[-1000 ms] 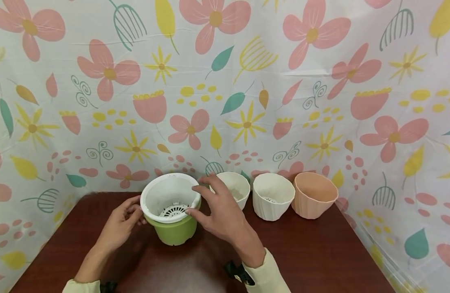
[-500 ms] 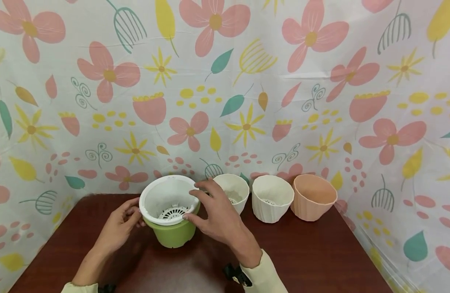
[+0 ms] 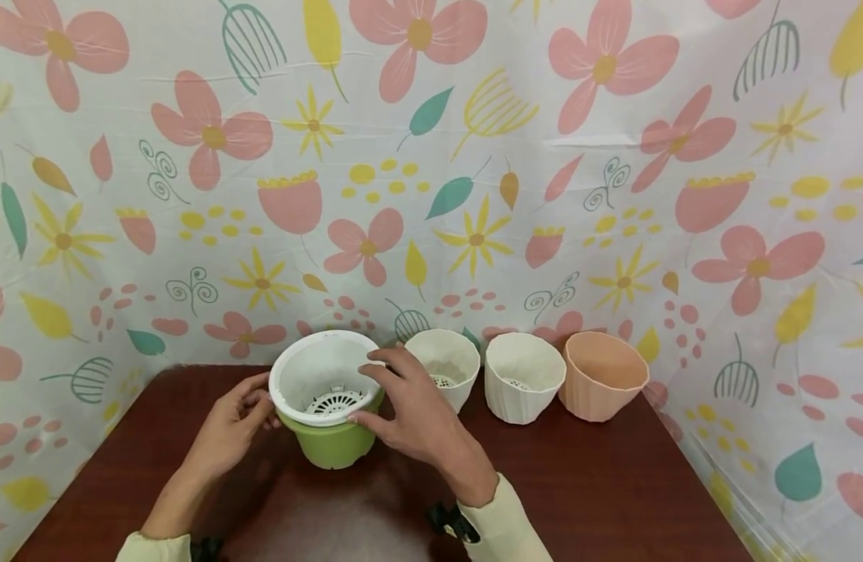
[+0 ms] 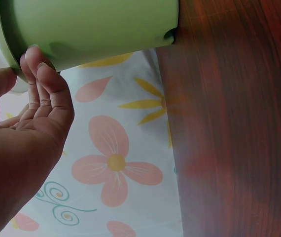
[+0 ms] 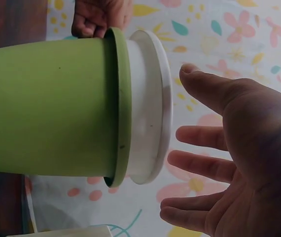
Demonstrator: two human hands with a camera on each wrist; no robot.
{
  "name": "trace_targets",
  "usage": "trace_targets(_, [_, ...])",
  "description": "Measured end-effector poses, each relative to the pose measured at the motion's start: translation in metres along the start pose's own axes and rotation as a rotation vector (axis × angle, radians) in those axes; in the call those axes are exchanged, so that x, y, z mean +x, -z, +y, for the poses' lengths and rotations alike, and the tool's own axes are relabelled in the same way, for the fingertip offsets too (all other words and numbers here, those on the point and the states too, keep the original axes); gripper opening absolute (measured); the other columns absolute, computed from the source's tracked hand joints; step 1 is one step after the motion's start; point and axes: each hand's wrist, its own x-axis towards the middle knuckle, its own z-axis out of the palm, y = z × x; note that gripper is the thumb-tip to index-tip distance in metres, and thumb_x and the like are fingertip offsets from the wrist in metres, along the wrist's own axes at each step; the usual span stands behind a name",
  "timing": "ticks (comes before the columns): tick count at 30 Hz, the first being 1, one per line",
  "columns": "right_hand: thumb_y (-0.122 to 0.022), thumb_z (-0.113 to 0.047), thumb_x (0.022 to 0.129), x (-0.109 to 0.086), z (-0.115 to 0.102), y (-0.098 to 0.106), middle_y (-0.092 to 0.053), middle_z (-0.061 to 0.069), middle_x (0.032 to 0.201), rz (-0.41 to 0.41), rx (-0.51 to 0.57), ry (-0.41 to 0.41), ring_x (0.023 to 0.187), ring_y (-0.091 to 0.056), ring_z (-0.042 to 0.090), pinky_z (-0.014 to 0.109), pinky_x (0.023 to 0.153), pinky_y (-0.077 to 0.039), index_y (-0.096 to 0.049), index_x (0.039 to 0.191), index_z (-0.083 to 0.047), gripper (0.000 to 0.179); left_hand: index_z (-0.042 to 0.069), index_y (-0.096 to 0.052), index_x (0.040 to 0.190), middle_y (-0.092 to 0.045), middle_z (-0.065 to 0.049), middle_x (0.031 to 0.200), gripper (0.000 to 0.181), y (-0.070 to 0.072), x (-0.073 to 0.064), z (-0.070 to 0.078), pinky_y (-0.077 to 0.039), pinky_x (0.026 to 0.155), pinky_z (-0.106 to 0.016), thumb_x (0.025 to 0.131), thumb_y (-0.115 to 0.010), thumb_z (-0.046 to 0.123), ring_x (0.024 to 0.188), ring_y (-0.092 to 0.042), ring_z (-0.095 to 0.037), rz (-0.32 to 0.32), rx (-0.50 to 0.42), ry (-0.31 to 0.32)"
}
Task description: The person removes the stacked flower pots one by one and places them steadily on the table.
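A green flowerpot (image 3: 335, 447) stands upright on the table with a white inner pot (image 3: 301, 375) nested in it. The inner pot has a slotted base, and its rim sits above the green rim, as the right wrist view (image 5: 148, 106) shows. My left hand (image 3: 227, 425) pinches the green pot's rim on its left side; in the left wrist view the thumb lies at the rim and curled fingers are beneath it. Beside the white rim's right side, my right hand (image 3: 427, 410) is spread. Its fingertips look apart from the rim in the right wrist view.
To the right, in a row, stand a ribbed white pot (image 3: 466, 367), a second ribbed white pot (image 3: 518, 402) and a peach pot (image 3: 600, 390). The dark wooden table (image 3: 579, 492) meets a floral cloth (image 3: 431, 179) behind.
My right hand has shifted slightly left and down beside the white rim, its thumb lower than before. My left hand stays at the green rim, and the pots remain in place.
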Motion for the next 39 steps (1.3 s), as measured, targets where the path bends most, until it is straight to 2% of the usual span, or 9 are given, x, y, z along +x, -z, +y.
trace_targets(10, [-0.088,-0.041,0.089,-0.002,0.002,-0.003,-0.060,0.008,0.140,-0.044,0.014,-0.050,0.132,-0.056,0.023,0.040,0.111,-0.049,-0.069,0.133,-0.011,0.057,-0.002,-0.046,0.154,-0.069,-0.011,0.096,0.045,-0.001,0.000,0.002,-0.058,0.073,-0.027,0.112,-0.055,0.012,0.083,-0.068,-0.016,-0.007,-0.003,0.007])
trace_targets(21, [-0.089,-0.039,0.089,-0.001,-0.001,-0.009,-0.061,0.009,0.139,-0.037,0.029,-0.032,0.128,-0.060,0.023,0.038,0.105,-0.052,-0.070,0.132,-0.009,0.056,-0.004,-0.045,0.154,-0.069,-0.012,0.095,0.046,-0.001,0.000,0.001,-0.058,0.073,-0.028,0.112,-0.055,0.010,0.082,-0.068,-0.016,-0.007,0.006,0.015])
trace_targets(26, [-0.088,-0.040,0.090,0.000,-0.001,-0.010,-0.061,0.010,0.139,-0.056,0.020,-0.038,0.129,-0.060,0.024,0.038,0.106,-0.052,-0.070,0.131,-0.008,0.056,-0.003,-0.046,0.154,-0.069,-0.012,0.095,0.045,0.000,0.000,0.001,-0.058,0.073,-0.027,0.112,-0.055,0.011,0.082,-0.068,-0.016,-0.002,-0.006,0.010])
trace_targets(34, [-0.089,-0.039,0.088,-0.001,-0.002,-0.015,-0.062,0.010,0.136,-0.029,0.001,-0.015,0.132,-0.058,0.026,0.039,0.112,-0.048,-0.072,0.127,-0.008,0.053,-0.003,-0.045,0.154,-0.069,-0.013,0.096,0.047,-0.001,-0.001,0.000,-0.058,0.074,-0.027,0.112,-0.056,0.012,0.083,-0.068,-0.016,-0.003,0.009,0.020])
trace_targets(39, [-0.090,-0.038,0.088,0.001,-0.002,-0.015,-0.062,0.011,0.136,-0.018,-0.002,-0.012,0.131,-0.058,0.026,0.040,0.110,-0.050,-0.072,0.127,-0.008,0.053,-0.003,-0.045,0.154,-0.069,-0.013,0.096,0.047,0.000,0.001,0.000,-0.060,0.074,-0.030,0.111,-0.056,0.012,0.083,-0.069,-0.017,-0.002,-0.002,0.007])
